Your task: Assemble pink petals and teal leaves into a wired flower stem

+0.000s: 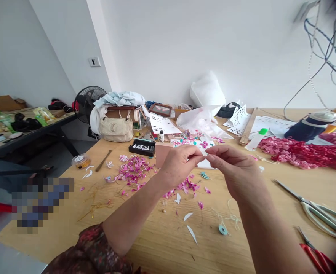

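Observation:
Both hands are raised over the middle of the wooden table, fingertips close together. My left hand (181,163) is closed in a pinch, thumb against forefinger. My right hand (236,165) pinches just beside it. Whatever lies between the fingertips is too small to make out. Below and left of the hands lies a loose pile of pink-purple petals (136,170). A white sheet with pink flowers (204,144) sits just behind the fingers, and a pinkish-brown board (162,152) stands behind my left hand. A small teal leaf piece (204,175) rests under my right hand.
Large scissors (313,205) and red-handled scissors (313,249) lie at the right. Near the front is a teal thread spool (223,229). Red and pink flower strands (296,152) and a dark blue bottle (306,127) are back right. A black box (142,147) and beige bag (116,129) stand back left.

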Tool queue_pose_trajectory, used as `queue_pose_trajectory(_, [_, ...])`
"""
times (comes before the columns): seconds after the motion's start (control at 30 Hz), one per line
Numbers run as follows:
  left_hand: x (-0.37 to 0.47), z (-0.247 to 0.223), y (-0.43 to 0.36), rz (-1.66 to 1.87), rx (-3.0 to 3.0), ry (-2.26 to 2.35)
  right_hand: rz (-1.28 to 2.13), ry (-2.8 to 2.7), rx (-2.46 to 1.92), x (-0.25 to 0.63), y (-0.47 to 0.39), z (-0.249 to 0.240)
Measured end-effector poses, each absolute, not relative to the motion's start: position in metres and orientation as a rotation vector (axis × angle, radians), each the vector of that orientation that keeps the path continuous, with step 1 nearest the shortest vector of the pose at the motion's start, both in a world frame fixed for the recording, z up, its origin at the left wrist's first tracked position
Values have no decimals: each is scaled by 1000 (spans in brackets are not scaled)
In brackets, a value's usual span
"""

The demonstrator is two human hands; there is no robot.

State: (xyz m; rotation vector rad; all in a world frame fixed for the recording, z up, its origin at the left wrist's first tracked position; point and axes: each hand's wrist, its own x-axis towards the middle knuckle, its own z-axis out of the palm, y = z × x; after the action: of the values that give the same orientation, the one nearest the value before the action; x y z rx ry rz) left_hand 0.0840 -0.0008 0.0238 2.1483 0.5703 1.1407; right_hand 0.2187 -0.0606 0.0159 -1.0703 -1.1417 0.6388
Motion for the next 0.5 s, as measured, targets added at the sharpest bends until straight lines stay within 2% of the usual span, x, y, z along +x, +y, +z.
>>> queue_pose_trajectory(0.5, [76, 7, 2, 861, 2095, 584, 508, -1008, -930, 244, -86, 35])
